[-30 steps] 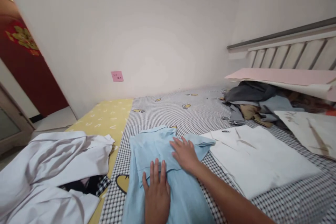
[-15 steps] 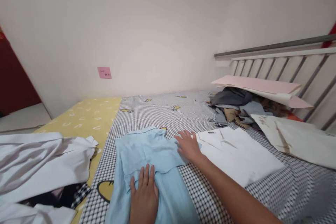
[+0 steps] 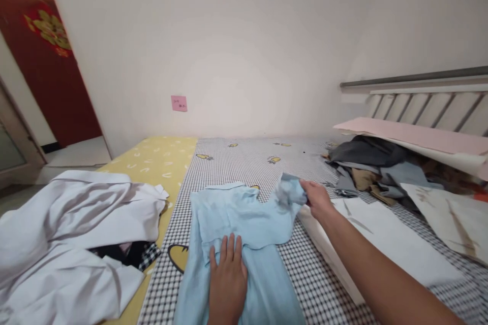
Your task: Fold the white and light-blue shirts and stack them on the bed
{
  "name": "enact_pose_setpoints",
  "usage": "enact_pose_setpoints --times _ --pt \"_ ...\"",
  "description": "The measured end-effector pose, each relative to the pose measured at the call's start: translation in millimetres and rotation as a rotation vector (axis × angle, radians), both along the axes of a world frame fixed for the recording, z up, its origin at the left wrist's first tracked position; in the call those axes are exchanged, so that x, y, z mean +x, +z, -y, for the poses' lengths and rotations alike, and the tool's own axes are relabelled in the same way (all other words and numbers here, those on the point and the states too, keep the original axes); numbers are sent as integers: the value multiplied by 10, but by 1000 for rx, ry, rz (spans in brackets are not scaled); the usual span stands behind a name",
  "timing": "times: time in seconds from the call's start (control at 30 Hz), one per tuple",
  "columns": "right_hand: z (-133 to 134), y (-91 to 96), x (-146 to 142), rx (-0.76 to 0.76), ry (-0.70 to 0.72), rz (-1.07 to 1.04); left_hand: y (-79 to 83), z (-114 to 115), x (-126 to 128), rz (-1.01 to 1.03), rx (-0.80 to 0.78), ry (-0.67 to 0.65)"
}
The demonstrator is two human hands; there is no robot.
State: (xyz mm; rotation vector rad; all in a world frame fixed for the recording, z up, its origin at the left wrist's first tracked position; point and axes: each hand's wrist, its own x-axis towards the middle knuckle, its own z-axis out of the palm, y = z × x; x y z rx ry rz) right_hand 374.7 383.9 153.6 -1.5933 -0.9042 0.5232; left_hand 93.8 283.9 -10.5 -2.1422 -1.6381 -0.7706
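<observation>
The left hand is laid flat, palm down with fingers extended, on the light-blue garment, while its raised right corner is pinched in the right hand, set well apart from the left. The garment is spread at the near centre of the checked bedspread, with a white folded garment placed to its right and rumpled pale clothing heaped to its left. At far right, dark clothes are partly covered by a pink sheet.
</observation>
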Motion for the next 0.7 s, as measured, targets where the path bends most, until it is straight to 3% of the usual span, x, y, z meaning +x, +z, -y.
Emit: enact_pose_setpoints --times 0.17,0.37,0.47,0.53,0.7 --pt "-203 335 -667 130 240 -416 -4 14 10 -1 2 12" --pt "-347 547 -1723 163 603 -573 28 35 24 32 8 40" --pt "-338 475 -2045 120 734 -548 51 54 31 70 7 23" --pt "-316 352 -2090 65 772 -485 78 74 38 120 0 14" --pt "-289 -158 -1721 -166 666 -155 168 125 59 254 -121 -9"
